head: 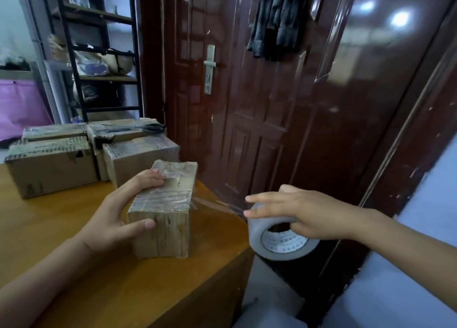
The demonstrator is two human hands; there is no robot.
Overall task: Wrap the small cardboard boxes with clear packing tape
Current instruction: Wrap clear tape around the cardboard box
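Note:
A small cardboard box (165, 211) stands on the wooden table (74, 228) near its right edge, its top glossy with tape. My left hand (118, 214) grips it, fingers on the top and thumb on the near face. My right hand (304, 214) holds a roll of clear tape (279, 238) just off the table's right edge, thumb through the core and fingers stretched over the roll. A strip of clear tape (217, 205) runs taut from the roll to the box's right side.
Several taped cardboard boxes (52, 166) are stacked at the table's far left, with black scissors (138, 129) lying on top. A dark red door (247, 92) stands close behind the table. A metal shelf rack (99, 55) stands at the back left.

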